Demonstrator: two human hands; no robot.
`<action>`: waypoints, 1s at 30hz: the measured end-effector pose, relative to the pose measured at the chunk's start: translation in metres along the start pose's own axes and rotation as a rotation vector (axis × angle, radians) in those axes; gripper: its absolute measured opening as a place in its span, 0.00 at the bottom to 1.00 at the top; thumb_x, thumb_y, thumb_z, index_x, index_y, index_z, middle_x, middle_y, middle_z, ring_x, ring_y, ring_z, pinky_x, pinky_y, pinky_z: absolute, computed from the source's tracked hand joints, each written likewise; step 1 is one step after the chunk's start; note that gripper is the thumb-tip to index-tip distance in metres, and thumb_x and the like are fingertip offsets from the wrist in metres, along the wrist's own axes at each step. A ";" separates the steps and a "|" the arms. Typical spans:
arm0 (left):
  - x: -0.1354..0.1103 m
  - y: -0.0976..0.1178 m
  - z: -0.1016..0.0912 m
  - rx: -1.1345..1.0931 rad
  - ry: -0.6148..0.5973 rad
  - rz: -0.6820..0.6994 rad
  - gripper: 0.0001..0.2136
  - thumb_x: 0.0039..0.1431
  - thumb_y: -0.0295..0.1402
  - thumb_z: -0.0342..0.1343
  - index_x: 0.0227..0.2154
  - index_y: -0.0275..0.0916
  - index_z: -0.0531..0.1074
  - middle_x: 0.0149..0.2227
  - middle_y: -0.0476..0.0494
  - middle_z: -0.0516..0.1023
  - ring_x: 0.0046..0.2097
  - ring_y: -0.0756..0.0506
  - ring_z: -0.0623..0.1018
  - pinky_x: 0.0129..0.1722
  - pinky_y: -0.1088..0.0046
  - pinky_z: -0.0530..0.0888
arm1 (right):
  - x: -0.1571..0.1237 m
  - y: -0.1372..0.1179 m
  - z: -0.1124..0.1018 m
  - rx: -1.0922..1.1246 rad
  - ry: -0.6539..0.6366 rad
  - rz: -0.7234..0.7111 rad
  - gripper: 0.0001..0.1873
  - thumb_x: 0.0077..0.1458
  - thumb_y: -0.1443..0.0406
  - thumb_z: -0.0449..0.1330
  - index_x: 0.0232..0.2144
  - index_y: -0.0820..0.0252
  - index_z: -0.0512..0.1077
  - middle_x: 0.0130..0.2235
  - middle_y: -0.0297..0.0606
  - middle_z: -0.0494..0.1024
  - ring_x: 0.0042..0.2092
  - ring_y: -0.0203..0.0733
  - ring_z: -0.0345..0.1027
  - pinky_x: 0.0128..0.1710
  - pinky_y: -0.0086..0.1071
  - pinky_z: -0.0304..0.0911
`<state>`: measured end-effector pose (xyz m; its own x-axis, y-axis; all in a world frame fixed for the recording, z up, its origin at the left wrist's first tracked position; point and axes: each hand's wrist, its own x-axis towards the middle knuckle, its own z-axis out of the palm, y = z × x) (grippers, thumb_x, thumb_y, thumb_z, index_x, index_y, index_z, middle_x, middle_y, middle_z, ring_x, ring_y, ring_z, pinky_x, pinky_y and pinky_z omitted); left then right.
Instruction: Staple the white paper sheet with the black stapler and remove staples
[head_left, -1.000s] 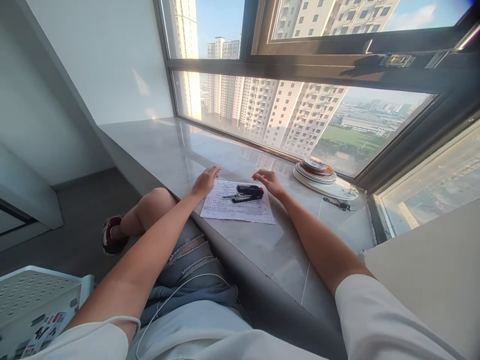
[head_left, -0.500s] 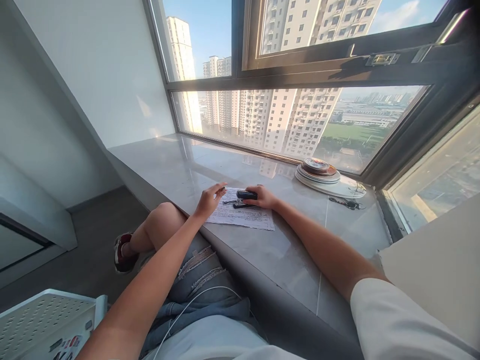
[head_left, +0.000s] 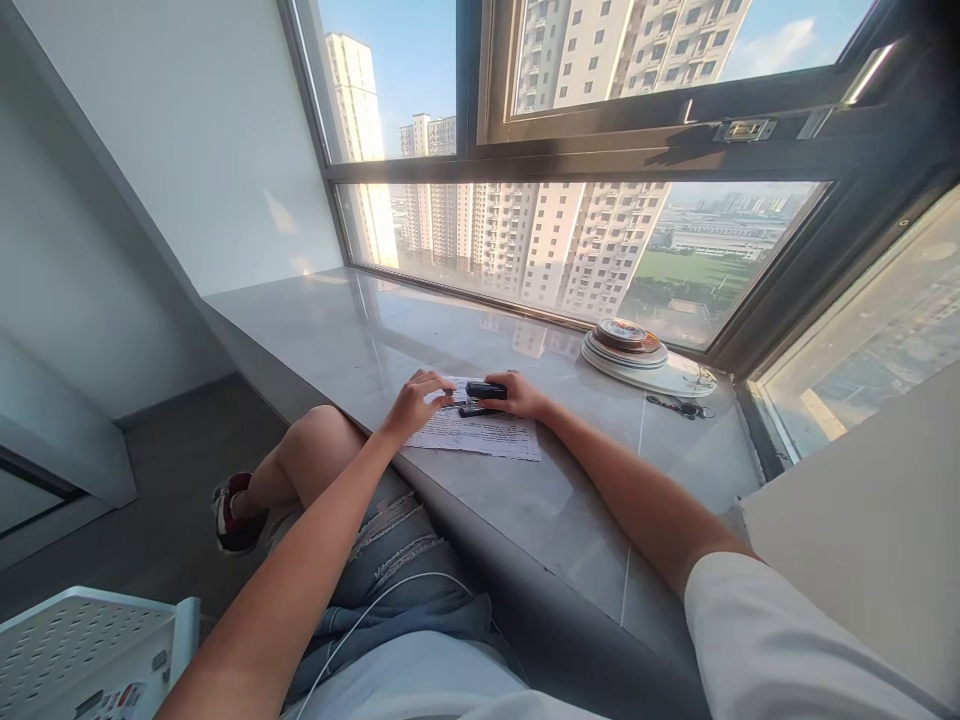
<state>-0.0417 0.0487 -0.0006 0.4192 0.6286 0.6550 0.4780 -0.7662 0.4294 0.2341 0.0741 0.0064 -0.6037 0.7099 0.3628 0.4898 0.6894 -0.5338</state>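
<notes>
Left fingers (head_left: 435, 381) (pinching something (head_left: 449, 391)) neared right-held stapler (head_left: 486, 390).

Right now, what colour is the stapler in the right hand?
The stapler in the right hand looks mostly black, seen in the head view.

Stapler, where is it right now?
In the head view, the black stapler is near the center, in the right hand, over the printed paper.

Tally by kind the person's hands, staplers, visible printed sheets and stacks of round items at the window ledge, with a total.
Left hand and right hand: 2
Stapler: 1
Printed sheet: 1
Stack of round items: 1
Total: 5
</notes>
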 end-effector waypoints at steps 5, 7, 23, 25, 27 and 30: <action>-0.002 0.000 0.001 -0.048 -0.047 -0.030 0.08 0.63 0.40 0.62 0.39 0.43 0.79 0.35 0.46 0.80 0.41 0.44 0.78 0.47 0.66 0.71 | 0.000 -0.001 0.000 0.006 0.007 -0.038 0.24 0.55 0.43 0.61 0.28 0.57 0.69 0.27 0.29 0.68 0.30 0.36 0.58 0.32 0.30 0.55; -0.003 0.001 0.001 -0.034 -0.045 -0.047 0.08 0.62 0.40 0.63 0.39 0.43 0.79 0.34 0.47 0.80 0.40 0.44 0.78 0.49 0.65 0.70 | 0.000 -0.001 0.000 0.001 0.009 -0.049 0.23 0.55 0.44 0.62 0.28 0.57 0.68 0.27 0.29 0.67 0.30 0.36 0.58 0.32 0.30 0.54; -0.004 0.001 0.001 0.018 -0.071 -0.048 0.05 0.59 0.36 0.66 0.34 0.42 0.77 0.33 0.49 0.81 0.38 0.44 0.78 0.52 0.62 0.68 | 0.001 0.000 0.001 0.027 -0.002 -0.044 0.21 0.56 0.47 0.63 0.28 0.58 0.68 0.27 0.29 0.67 0.30 0.35 0.59 0.32 0.30 0.54; -0.004 0.001 0.001 0.016 -0.069 -0.049 0.05 0.59 0.36 0.66 0.33 0.42 0.77 0.32 0.49 0.80 0.38 0.44 0.78 0.52 0.62 0.69 | 0.001 0.000 0.002 0.027 0.000 -0.039 0.21 0.56 0.48 0.63 0.28 0.58 0.67 0.27 0.29 0.66 0.30 0.35 0.58 0.32 0.30 0.53; -0.004 0.000 0.002 0.018 -0.065 -0.052 0.05 0.59 0.36 0.66 0.33 0.42 0.77 0.32 0.49 0.80 0.38 0.44 0.78 0.52 0.62 0.68 | 0.002 0.000 0.002 0.029 0.000 -0.032 0.21 0.56 0.48 0.63 0.27 0.58 0.67 0.27 0.29 0.66 0.30 0.35 0.58 0.32 0.30 0.53; -0.004 -0.002 0.003 0.020 -0.072 -0.060 0.05 0.60 0.37 0.64 0.33 0.42 0.76 0.32 0.49 0.79 0.39 0.44 0.78 0.52 0.62 0.68 | 0.001 0.000 0.001 0.033 -0.008 -0.021 0.21 0.55 0.48 0.63 0.27 0.58 0.66 0.27 0.28 0.65 0.30 0.35 0.57 0.32 0.29 0.52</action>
<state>-0.0418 0.0480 -0.0054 0.4435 0.6820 0.5815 0.5190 -0.7244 0.4537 0.2324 0.0747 0.0061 -0.6191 0.6937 0.3680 0.4560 0.6991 -0.5507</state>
